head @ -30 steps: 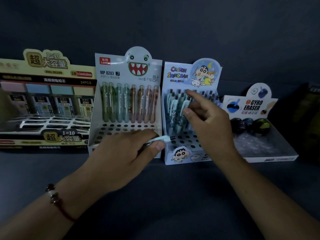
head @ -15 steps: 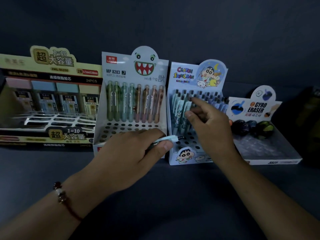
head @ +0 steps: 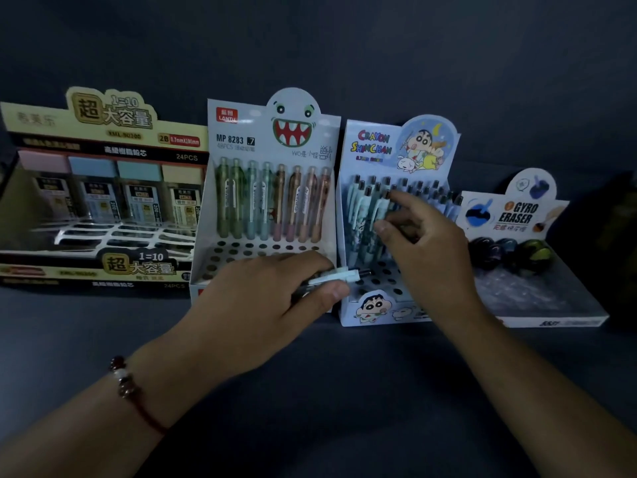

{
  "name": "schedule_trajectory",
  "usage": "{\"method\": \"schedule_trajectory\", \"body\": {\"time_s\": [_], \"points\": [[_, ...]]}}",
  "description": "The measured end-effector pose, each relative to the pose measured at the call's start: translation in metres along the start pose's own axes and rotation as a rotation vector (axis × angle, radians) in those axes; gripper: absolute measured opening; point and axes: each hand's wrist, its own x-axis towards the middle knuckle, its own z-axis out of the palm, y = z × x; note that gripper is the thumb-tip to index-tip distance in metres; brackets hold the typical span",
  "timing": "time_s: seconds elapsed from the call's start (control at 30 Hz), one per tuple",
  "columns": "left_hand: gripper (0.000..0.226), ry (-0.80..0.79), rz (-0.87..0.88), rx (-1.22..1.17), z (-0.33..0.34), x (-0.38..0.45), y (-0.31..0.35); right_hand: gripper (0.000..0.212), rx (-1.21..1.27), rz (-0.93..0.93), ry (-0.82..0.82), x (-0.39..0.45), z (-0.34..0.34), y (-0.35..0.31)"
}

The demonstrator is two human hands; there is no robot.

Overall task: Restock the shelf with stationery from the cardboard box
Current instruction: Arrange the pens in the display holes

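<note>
Four cardboard display boxes are standing in a row on a dark tabletop (head: 327, 391), against a dark backdrop. The left hand (head: 262, 305), with a beaded bracelet (head: 125, 381) on its wrist, is gripping a small bundle of pale blue pens (head: 339, 276), whose dark tips are pointing right over the front holes of the Crayon Shinchan pen box (head: 370, 310); its fingers are curled around the bundle and the thumb is pressing from below. The right hand (head: 427, 243) is reaching into that same box, with thumb and forefinger pinching the upper part of one pale blue standing pen (head: 381, 208) in the front row, while the other fingers are lying loosely curled behind. Further pens with dark caps are standing upright in the rows behind it, filling the rear of the box; the front holes are showing as open dark circles. Just left of this box, the monster-face pencil box (head: 269, 139) marked MP 8283 is holding a single back row of green, teal, brown and pink mechanical pencils (head: 272, 205), with open holes in front. At far left, the yellow lead-refill box (head: 103, 132) is holding a rear row of refill cases under pastel caps. At far right, the Gyro Eraser box (head: 517, 215) is containing a few dark round erasers (head: 510, 250) at its back.
</note>
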Motion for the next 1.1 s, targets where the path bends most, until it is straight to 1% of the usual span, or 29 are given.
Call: {"method": "schedule_trajectory", "body": {"time_s": [0.13, 0.2, 0.27, 0.3, 0.37, 0.43, 0.5, 0.7, 0.83, 0.97, 1.1], "points": [[0.052, 0.004, -0.026, -0.018, 0.001, -0.001, -0.001, 0.042, 0.031, -0.015, 0.014, -0.002, -0.002, -0.005], [0.056, 0.007, -0.044, -0.029, 0.001, -0.002, -0.001, 0.041, 0.053, -0.034, 0.019, -0.004, -0.005, -0.011], [0.058, 0.008, -0.053, -0.024, 0.001, -0.002, -0.002, 0.033, 0.106, -0.057, -0.025, -0.009, -0.010, -0.018], [0.057, 0.009, -0.054, -0.018, 0.001, -0.001, -0.002, 0.027, 0.131, -0.064, -0.092, -0.013, -0.012, -0.022], [0.055, -0.012, -0.067, -0.001, 0.000, 0.000, -0.001, 0.019, 0.174, -0.049, -0.313, -0.020, -0.013, -0.030], [0.054, -0.034, -0.062, 0.010, 0.001, 0.001, -0.001, 0.025, 0.211, -0.019, -0.507, -0.025, -0.011, -0.034], [0.051, -0.046, -0.069, -0.003, 0.000, 0.001, -0.001, 0.027, 0.241, -0.007, -0.558, -0.026, -0.009, -0.033], [0.050, -0.048, -0.100, -0.011, 0.001, 0.000, 0.000, 0.024, 0.317, 0.001, -0.537, -0.023, -0.012, -0.032], [0.053, -0.051, -0.119, -0.003, 0.001, 0.000, -0.002, 0.009, 0.338, 0.030, -0.502, -0.023, -0.012, -0.033], [0.061, -0.039, -0.176, -0.038, 0.001, -0.001, -0.005, 0.009, 0.355, 0.057, -0.407, -0.021, -0.015, -0.032], [0.062, -0.043, -0.184, -0.057, 0.001, -0.001, -0.005, 0.010, 0.367, 0.067, -0.291, -0.021, -0.017, -0.034]]}}
